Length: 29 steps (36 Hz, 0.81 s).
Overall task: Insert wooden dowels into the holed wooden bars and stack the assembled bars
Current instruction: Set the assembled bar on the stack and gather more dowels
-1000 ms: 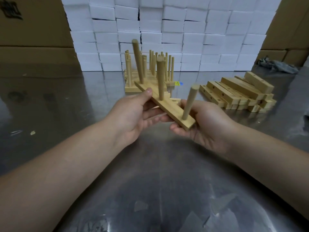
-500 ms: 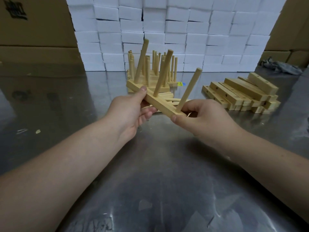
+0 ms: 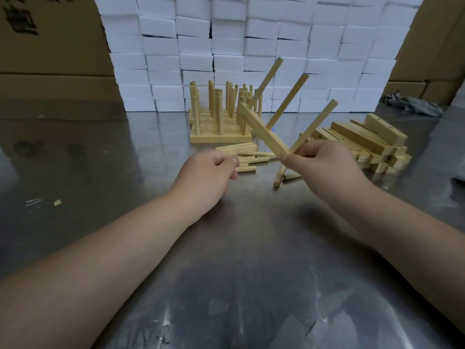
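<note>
Right hand (image 3: pixel 324 165) holds a dowelled pale-wood bar (image 3: pixel 261 132) at centre frame, over a scuffed, shiny metal table (image 3: pixel 239 248).
Thumb and fingers pinch the near end of the flat, square-edged bar, which is tilted so that its three round dowels (image 3: pixel 289 104) slant toward the upper right. The left hand (image 3: pixel 206 172) is loosely curled with nothing visibly in it, just beside loose dowels (image 3: pixel 247 161) lying flat. Behind is a stack of finished bars (image 3: pixel 219 122) with upright pegs, and at right a heap of holed blank bars (image 3: pixel 364 139).
</note>
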Each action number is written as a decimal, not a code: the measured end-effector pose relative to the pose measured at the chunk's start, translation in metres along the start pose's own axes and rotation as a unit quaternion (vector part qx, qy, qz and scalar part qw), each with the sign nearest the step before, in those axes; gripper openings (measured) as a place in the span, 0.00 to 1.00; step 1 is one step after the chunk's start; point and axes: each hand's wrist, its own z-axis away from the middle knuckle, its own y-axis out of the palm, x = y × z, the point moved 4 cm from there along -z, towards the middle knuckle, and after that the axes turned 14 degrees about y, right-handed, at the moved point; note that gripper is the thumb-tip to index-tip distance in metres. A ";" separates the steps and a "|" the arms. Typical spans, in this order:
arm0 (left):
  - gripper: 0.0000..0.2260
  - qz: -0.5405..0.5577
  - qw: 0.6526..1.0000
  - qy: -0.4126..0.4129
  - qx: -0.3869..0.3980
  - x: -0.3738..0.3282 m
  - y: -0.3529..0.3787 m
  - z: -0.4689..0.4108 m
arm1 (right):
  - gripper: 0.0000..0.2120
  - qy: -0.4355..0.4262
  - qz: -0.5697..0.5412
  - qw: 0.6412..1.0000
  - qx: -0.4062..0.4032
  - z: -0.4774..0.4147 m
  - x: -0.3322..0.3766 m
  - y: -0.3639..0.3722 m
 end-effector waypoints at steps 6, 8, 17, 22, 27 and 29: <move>0.12 -0.090 0.995 0.043 0.020 -0.001 -0.002 0.000 | 0.14 0.046 -0.057 0.996 -0.049 -0.011 -0.001 -0.009; 0.12 -0.103 0.993 0.043 0.033 -0.001 -0.001 0.000 | 0.14 0.059 -0.062 0.994 -0.066 -0.017 0.002 -0.012; 0.14 -0.161 0.984 0.043 0.056 0.002 0.004 -0.002 | 0.10 0.101 0.020 0.991 -0.089 -0.075 0.021 -0.013; 0.13 -0.172 0.982 0.047 0.067 0.003 0.004 -0.003 | 0.13 0.120 0.129 0.980 -0.091 -0.118 0.022 0.006; 0.15 -0.178 0.980 0.055 0.072 0.004 0.004 -0.003 | 0.12 0.094 0.155 0.982 -0.055 -0.139 0.019 0.031; 0.14 -0.180 0.979 0.053 0.077 0.005 0.004 -0.003 | 0.13 0.089 0.171 0.980 -0.049 -0.143 0.018 0.041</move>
